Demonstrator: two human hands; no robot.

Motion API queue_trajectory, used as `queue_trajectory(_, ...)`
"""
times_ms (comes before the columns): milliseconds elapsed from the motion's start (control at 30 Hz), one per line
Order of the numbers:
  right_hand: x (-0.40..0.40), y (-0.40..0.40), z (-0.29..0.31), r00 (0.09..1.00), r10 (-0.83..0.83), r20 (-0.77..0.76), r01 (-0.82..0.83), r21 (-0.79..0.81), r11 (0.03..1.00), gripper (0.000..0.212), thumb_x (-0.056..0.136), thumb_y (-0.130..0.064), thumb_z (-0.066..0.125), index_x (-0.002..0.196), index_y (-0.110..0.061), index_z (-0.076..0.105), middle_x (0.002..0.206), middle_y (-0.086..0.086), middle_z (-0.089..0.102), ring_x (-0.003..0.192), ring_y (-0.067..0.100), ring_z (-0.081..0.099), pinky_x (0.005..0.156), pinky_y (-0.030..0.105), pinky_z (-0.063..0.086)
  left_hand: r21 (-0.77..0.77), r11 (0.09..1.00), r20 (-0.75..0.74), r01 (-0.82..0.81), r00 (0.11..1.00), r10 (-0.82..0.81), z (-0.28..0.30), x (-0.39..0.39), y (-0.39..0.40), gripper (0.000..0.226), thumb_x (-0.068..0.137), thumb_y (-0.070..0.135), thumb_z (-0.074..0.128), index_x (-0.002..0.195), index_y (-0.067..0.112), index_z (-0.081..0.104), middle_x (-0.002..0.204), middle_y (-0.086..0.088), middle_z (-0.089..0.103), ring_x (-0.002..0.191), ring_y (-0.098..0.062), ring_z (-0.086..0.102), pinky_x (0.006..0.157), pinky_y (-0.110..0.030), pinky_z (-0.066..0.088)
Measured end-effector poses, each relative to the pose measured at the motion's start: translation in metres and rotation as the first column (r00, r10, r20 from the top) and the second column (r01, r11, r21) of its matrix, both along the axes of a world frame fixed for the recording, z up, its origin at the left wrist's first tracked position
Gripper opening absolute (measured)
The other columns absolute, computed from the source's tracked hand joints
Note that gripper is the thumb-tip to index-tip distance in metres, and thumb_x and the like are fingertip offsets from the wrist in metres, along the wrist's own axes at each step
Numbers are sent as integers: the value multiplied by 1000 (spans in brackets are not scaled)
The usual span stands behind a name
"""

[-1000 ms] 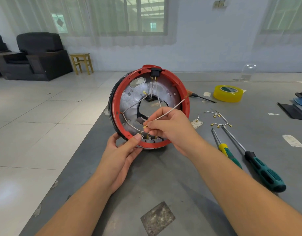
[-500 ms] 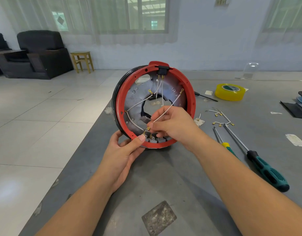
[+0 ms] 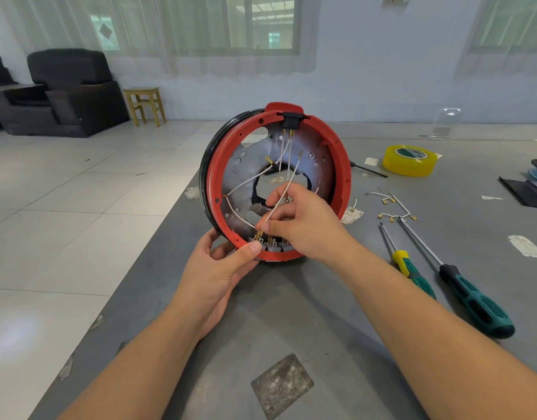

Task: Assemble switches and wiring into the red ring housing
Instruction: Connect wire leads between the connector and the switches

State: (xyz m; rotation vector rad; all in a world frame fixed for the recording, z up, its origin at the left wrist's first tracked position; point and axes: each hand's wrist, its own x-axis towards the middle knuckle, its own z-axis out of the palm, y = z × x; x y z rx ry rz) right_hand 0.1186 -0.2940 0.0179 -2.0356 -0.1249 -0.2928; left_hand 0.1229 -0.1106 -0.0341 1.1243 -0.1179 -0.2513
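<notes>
A grey worktop (image 3: 291,313) fills the near field, with a rough metal patch (image 3: 281,384) set into it close to the camera. Both forearms reach forward over it. The left hand (image 3: 212,274) grips the lower rim of the red ring housing (image 3: 344,180), thumb pressed on the red edge beside the grey switches (image 3: 271,245) seated at the bottom. The right hand (image 3: 303,222) pinches a thin white wire (image 3: 287,189) between thumb and forefinger just above those switches; the wire runs up and away to a brass ring terminal. The housing stands upright on its edge on the worktop, its open face toward the camera, a metal plate inside and a black switch (image 3: 290,121) at the top with two wires hanging from it.

To the right lie two green-handled screwdrivers (image 3: 473,301), then loose wires with brass terminals (image 3: 393,207), then a yellow tape roll (image 3: 409,160). Beyond the worktop's left edge is pale tiled floor, a black armchair (image 3: 70,92) and a small wooden stool (image 3: 144,106) against a white wall with curtained windows.

The right hand hides where the wire's near end meets the switches. Dark items at the right edge are cut off.
</notes>
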Motion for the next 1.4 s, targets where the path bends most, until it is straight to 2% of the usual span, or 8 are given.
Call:
queue_trajectory(333,2,-2,-2,999,35,9,-35,-31,999,30,85,-10,80,101,-21,56,81,-7,79,84,4,74,88,36,58,7,1000,7,3,1000,-4,-2,1,0,77,63,14,92,133,16,58,117,-15,78,109,-30,76,82,-32,64)
queue_trajectory(500,2,-2,-1,999,46,-12,-46,-24,999,28,85,-11,81,99,-20,58,82,-6,80,88,7,74,92,43,58,9,1000,10,5,1000,-5,-1,1,0,75,65,13,91,132,15,58,117,-15,78,109,-30,76,82,-32,64)
queue_trajectory(667,1,-2,0,999,40,-34,-40,-5,999,24,85,-12,82,97,-19,63,83,-4,79,89,13,75,91,42,59,14,1000,20,8,1000,-9,-1,0,0,76,65,15,91,133,15,58,118,-14,78,110,-30,76,83,-32,64)
queue_trajectory(800,1,-2,0,999,24,-46,-25,-15,1000,18,84,-16,83,93,-23,69,79,-7,78,80,8,74,78,29,58,13,1000,19,5,1000,-5,-1,0,0,77,64,14,91,134,14,58,119,-15,77,110,-29,76,83,-31,64)
queue_trajectory(900,2,-3,0,999,19,-50,-20,-12,1000,14,83,-16,84,90,-23,73,78,-6,78,78,7,74,80,28,59,15,1000,23,9,1000,-9,-1,1,0,80,63,16,92,135,15,57,119,-14,77,110,-29,76,83,-32,63)
queue_trajectory(1100,1,-6,1,997,43,-67,-44,-15,999,13,83,-15,84,88,-25,79,78,-8,77,76,0,72,69,9,50,30,1000,27,7,1000,-8,-3,2,0,78,66,15,91,135,16,57,119,-14,77,110,-30,76,83,-32,63)
queue_trajectory(1300,2,-7,1,997,-9,-72,-1,-144,990,5,83,-27,84,86,-25,81,79,-9,77,77,6,72,71,21,56,38,999,25,18,1000,-19,-4,2,0,79,66,14,92,136,18,56,121,-14,77,111,-31,76,84,-32,64)
queue_trajectory(1400,3,-7,2,997,-10,-78,-5,-183,983,4,86,-29,82,84,-26,80,79,-8,77,76,11,72,66,19,54,34,999,20,16,1000,-16,-4,3,0,81,65,14,92,137,17,55,120,-14,77,110,-31,76,83,-32,64)
